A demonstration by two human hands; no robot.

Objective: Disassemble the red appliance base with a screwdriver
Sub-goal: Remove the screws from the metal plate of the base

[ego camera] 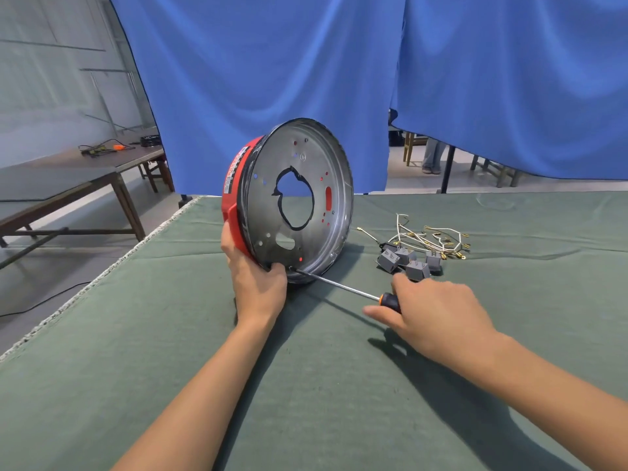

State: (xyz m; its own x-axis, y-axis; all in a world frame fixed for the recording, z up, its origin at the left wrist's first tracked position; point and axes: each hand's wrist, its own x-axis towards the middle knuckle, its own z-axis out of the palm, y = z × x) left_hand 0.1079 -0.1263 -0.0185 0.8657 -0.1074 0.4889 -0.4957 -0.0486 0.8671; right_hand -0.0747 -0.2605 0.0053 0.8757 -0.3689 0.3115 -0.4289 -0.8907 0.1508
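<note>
Step in hand looks like unscrewing: the red appliance base [287,202] stands on its edge on the green-clothed desk [136,334], tilted, open metal inside facing the person. The left hand [256,278] grips its lower rim, fingers curled behind the red shell and thumb hooked over the edge, steadying it. The right hand [438,312] is wrapped round the orange-black handle of the screwdriver [343,287], index finger stretched out along the cloth. The shaft runs up and left, tip set against the inner metal plate low down, just beside the left thumb. Whether the tip sits in a screw head is too small to tell.

Next move, as I judge it: press the tip in straight, turn it, and keep the base from rolling, since it rests only on its rim. A slip would send the tip toward the left thumb.

The base itself: a shallow round pan, red plastic outside with a printed label strip, bare grey metal inside, a big ragged centre hole with the blue curtain [306,62] showing through, several small holes and slots with red showing behind.

Right of it on the desk lie grey connector blocks [409,261] and a tangle of white wires [428,237], apart from the base.
</note>
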